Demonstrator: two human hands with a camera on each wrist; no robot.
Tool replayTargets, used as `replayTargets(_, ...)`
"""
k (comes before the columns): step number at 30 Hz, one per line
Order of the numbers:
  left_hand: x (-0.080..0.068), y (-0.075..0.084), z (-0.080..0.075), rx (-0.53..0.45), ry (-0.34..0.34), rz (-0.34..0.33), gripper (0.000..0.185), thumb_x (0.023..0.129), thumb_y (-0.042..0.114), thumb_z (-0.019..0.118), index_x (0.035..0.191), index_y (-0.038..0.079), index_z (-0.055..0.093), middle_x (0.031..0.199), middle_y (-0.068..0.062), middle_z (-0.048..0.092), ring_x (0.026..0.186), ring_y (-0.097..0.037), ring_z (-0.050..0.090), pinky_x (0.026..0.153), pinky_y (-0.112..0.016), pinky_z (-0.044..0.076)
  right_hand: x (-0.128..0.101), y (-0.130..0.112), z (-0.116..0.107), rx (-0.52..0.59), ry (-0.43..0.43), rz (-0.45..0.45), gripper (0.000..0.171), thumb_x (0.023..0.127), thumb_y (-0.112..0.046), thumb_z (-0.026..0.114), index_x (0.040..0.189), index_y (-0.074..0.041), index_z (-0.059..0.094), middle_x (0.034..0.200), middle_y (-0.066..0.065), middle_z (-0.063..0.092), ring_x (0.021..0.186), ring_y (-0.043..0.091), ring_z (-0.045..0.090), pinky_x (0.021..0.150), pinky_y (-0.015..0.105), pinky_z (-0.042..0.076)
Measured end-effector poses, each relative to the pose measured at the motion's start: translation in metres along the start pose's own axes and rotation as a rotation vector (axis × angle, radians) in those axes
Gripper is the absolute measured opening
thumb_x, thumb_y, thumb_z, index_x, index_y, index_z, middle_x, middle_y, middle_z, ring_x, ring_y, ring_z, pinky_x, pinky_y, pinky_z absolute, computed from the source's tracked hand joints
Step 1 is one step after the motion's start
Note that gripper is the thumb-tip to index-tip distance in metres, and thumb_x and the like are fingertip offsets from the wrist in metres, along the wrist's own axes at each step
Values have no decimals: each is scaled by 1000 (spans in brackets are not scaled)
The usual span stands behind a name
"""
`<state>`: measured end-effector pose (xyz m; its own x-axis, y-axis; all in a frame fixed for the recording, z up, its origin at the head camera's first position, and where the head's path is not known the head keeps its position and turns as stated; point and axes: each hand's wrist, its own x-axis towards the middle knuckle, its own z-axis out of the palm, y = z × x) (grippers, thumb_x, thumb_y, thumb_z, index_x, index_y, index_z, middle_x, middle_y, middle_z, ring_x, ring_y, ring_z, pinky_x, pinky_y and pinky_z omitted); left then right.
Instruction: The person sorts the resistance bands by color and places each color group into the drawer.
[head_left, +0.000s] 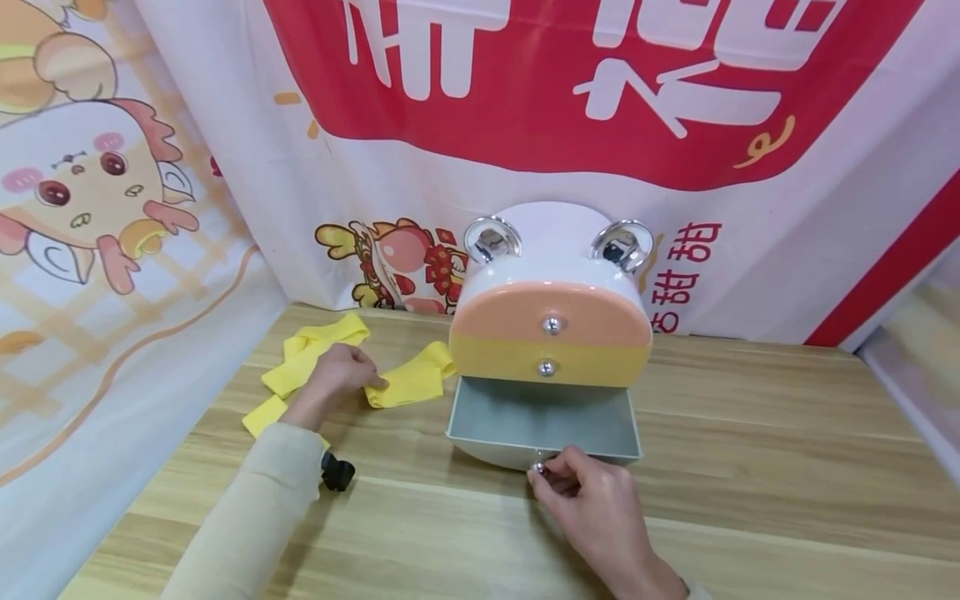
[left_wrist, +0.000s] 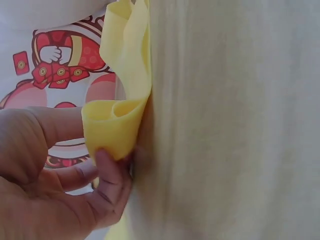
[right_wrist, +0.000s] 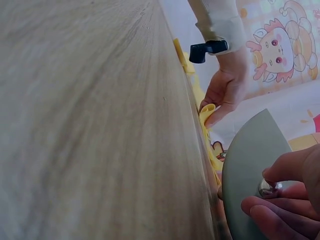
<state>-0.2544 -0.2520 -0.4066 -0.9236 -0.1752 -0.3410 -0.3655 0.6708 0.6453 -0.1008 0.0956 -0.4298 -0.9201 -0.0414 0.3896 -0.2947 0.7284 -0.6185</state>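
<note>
A small animal-shaped drawer chest (head_left: 551,250) with silver ears stands on the wooden table (head_left: 750,467). Its orange drawer (head_left: 551,312) and yellow drawer (head_left: 551,358) are closed. The bottom drawer (head_left: 543,421) is pulled out, and its grey inside looks empty. My right hand (head_left: 542,473) pinches that drawer's silver knob (right_wrist: 269,188). To the left, my left hand (head_left: 367,385) pinches a fold of yellow cloth (left_wrist: 112,132) lying on the table. More yellow cloth strips (head_left: 315,350) are spread beyond that hand.
Printed banners hang behind the table (head_left: 600,83) and along its left side (head_left: 90,250), close to the chest's back. A black strap part (head_left: 337,473) shows at my left wrist. Bare wood lies to the right of the chest and in front of it.
</note>
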Motion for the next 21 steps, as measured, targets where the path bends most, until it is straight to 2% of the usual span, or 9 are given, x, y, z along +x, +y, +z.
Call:
replayTargets(3,-1,-6,2,-70,-10,12,37,77,16,80,106,1,66,107,-11,61,85,-19,55,71,-29,50,0,1,1,5,8,-16,25,73,-22,85,70,-29,62,65,-19,65,58,-12,55,54,13,51)
replayTargets(6,-2,-9,4,-92,-25,27,36,78,14,79,108,-1,68,106,-11,62,80,-17,56,69,-29,50,0,2,2,10,18,-29,25,72,-21,85,70,-29,62,65,-18,66,58,-12,55,53,13,51)
replayTargets(10,-2,-8,7,-61,-31,38,31,78,14,79,105,1,71,103,-11,63,76,-16,56,66,-28,50,0,2,1,13,16,-29,25,72,-20,85,70,-29,62,65,-18,66,58,-12,54,53,13,51)
replayTargets(16,-5,-2,9,-10,-43,26,30,80,12,75,108,1,71,112,-14,63,83,-18,58,71,-29,51,-1,1,-1,6,13,-26,25,73,-21,85,70,-29,62,65,-19,65,58,-12,54,53,13,50)
replayTargets(21,-9,1,10,14,-53,25,29,84,13,72,110,2,69,116,-14,61,89,-19,56,73,-28,47,0,1,0,5,19,-37,24,73,-22,85,70,-29,62,65,-20,64,57,-13,53,53,13,50)
